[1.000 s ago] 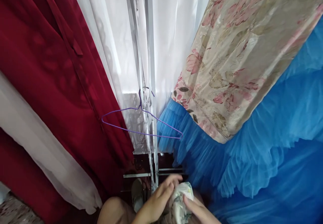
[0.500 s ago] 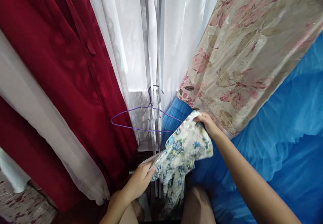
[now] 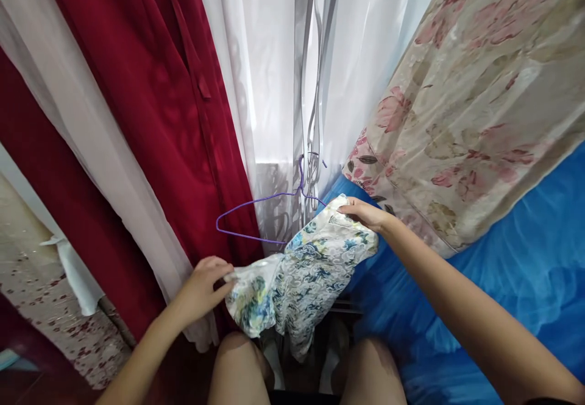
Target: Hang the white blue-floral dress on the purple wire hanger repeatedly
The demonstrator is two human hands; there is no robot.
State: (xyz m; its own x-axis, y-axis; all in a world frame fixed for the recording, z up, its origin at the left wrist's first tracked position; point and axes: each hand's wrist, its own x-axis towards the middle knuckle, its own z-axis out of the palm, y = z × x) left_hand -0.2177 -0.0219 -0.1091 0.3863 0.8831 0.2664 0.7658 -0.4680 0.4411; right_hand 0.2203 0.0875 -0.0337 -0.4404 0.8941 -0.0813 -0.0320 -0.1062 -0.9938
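Note:
A white garment with blue and yellow flowers [image 3: 311, 280] stretches between my two hands, its lower part hanging down in folds. My left hand [image 3: 208, 286] is closed on one upper edge of it, to the left and lower. My right hand [image 3: 363, 213] pinches the opposite upper edge, at the right end of a purple wire hanger [image 3: 250, 200]. The hanger's hook hangs from a narrow white strap or rail [image 3: 311, 100]. The hanger's left arm is bare, and its right end is hidden behind the garment.
Dark red drapes [image 3: 150, 106] and a pale panel [image 3: 109, 125] hang at left. White sheer cloth [image 3: 265, 70] hangs behind the hanger. Floral beige fabric [image 3: 457, 125] and blue ruffled tulle [image 3: 507, 259] fill the right. My knees [image 3: 240, 368] are at the bottom.
My left hand has moved left and slightly up, spreading the garment wider. My right hand keeps its hold near the hanger's right end. The camera view has shifted a little left.

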